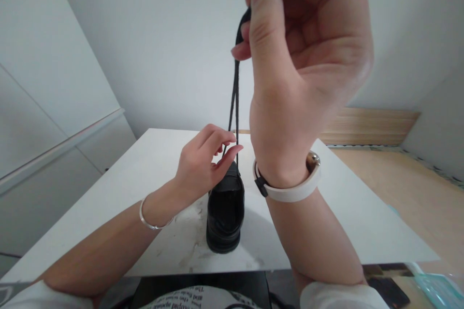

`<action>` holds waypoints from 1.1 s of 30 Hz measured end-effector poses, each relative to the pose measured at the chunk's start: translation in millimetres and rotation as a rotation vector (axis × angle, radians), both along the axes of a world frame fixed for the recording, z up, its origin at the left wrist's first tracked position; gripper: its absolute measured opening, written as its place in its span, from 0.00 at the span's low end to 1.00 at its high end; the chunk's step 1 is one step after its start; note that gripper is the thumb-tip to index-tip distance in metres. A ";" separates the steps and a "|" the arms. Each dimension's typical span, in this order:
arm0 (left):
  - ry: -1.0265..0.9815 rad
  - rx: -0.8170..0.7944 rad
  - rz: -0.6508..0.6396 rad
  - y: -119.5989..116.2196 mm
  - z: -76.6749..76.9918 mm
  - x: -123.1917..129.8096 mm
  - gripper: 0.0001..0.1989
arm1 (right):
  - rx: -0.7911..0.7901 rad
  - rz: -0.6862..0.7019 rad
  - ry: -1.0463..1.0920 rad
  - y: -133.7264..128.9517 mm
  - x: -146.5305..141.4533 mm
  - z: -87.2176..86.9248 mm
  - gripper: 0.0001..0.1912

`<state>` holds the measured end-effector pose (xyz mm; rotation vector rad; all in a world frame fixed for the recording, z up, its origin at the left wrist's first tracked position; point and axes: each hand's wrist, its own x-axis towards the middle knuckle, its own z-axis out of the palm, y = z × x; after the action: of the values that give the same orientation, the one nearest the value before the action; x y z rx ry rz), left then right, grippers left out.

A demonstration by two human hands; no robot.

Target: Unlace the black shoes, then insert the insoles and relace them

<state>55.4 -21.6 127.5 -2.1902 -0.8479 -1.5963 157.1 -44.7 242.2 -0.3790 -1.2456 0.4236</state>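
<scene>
A black shoe [225, 212] stands on the white table in front of me, its heel end toward me and its opening facing up. From its front part, two strands of black shoelace [237, 82] run up, taut. My right hand [308, 38], raised high and close to the camera, pinches the upper part of the lace between thumb and fingers. Lower down, my left hand [203, 157] is beside the strands just above the shoe. Its thumb and curled index finger reach around the lace with a small gap between their tips.
The white table [174, 246] has greyish smudges around the shoe. A pale wall rises behind it, with a wooden board [369, 125] at the right. At lower right lie a dark flat object [389, 292] and a clear greenish plastic item [438, 289].
</scene>
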 end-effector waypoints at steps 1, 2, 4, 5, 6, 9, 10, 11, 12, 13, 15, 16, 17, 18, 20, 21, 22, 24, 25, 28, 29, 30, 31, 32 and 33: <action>0.011 -0.027 0.011 -0.3 1.3 0.6 0.05 | -0.002 -0.018 -0.025 -0.7 0.2 -1.5 0.05; 0.003 -0.062 0.012 -0.5 2.0 1.3 0.04 | -0.014 -0.039 -0.053 -1.7 0.2 -3.0 0.04; -0.040 -0.149 -0.016 -1.7 3.6 2.7 0.03 | -0.059 -0.072 -0.099 -3.6 -0.2 -6.1 0.03; -0.069 -0.203 -0.049 -3.0 5.6 3.6 0.02 | -0.071 -0.071 -0.104 -4.1 -0.7 -7.4 0.03; -0.104 -0.264 -0.092 -4.6 8.7 4.6 0.03 | -0.069 -0.054 -0.097 -4.1 -1.2 -8.3 0.04; -0.242 -0.442 -0.275 -9.6 25.4 7.9 0.05 | 0.049 0.051 -0.019 -1.0 -1.8 -10.0 0.07; -0.301 -0.470 -0.352 -10.7 32.7 9.1 0.06 | 0.091 0.080 0.002 0.7 -1.3 -10.5 0.08; -0.354 -0.483 -0.436 -11.4 40.3 10.2 0.06 | 0.117 0.095 0.012 2.5 -0.4 -11.3 0.09; -0.393 -0.487 -0.523 -11.8 47.8 11.4 0.06 | 0.122 0.099 0.011 4.1 0.9 -12.2 0.09; -0.417 -0.490 -0.602 -11.8 54.8 12.5 0.06 | 0.109 0.095 0.002 5.4 2.5 -13.5 0.08; -0.425 -0.522 -0.697 -11.3 65.9 14.3 0.05 | 0.040 0.080 -0.025 7.1 6.2 -16.9 0.05; -0.423 -0.543 -0.709 -10.9 69.5 14.7 0.05 | 0.013 0.075 -0.023 7.5 8.2 -18.8 0.03; -0.422 -0.561 -0.704 -10.6 71.8 14.8 0.05 | -0.009 0.080 -0.013 7.8 10.2 -20.8 0.03; -0.426 -0.567 -0.691 -10.3 72.8 14.4 0.07 | -0.032 0.092 0.001 7.9 12.2 -22.8 0.03; -0.418 -0.566 -0.670 -10.0 72.3 12.6 0.10 | -0.068 0.122 0.045 8.1 16.4 -26.8 0.03; -0.403 -0.567 -0.662 -10.0 71.3 11.4 0.12 | -0.089 0.129 0.062 8.3 18.5 -28.8 0.02; -0.381 -0.573 -0.659 -10.1 70.2 10.2 0.13 | -0.113 0.128 0.072 8.6 20.6 -30.9 0.02; -0.341 -0.606 -0.672 -10.3 68.8 8.2 0.13 | -0.146 0.111 0.083 10.0 24.5 -35.0 0.02; -0.329 -0.628 -0.686 -10.4 68.5 7.6 0.13 | -0.161 0.112 0.086 11.2 26.2 -37.1 0.03; -0.324 -0.676 -0.730 -10.1 69.0 6.7 0.11 | -0.184 0.173 0.114 16.8 30.6 -43.1 0.06; -0.325 -0.689 -0.736 -9.7 69.3 6.5 0.11 | -0.191 0.180 0.115 19.1 32.3 -45.1 0.07; -0.329 -0.695 -0.741 -9.1 69.5 6.3 0.11 | -0.195 0.169 0.106 21.4 34.4 -47.2 0.07; -0.336 -0.696 -0.747 -8.3 69.5 5.8 0.11 | -0.192 0.145 0.089 23.8 37.3 -49.3 0.07; -0.352 -0.695 -0.755 -7.3 69.3 5.0 0.11 | -0.184 0.113 0.070 25.9 41.0 -51.4 0.07; -0.377 -0.690 -0.760 -5.9 68.9 3.4 0.11 | -0.175 0.084 0.055 27.6 45.7 -53.7 0.08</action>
<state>58.8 -27.5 196.4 -2.9868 -0.7851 -2.4008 202.8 -17.0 188.5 -0.4614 -1.1770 0.6132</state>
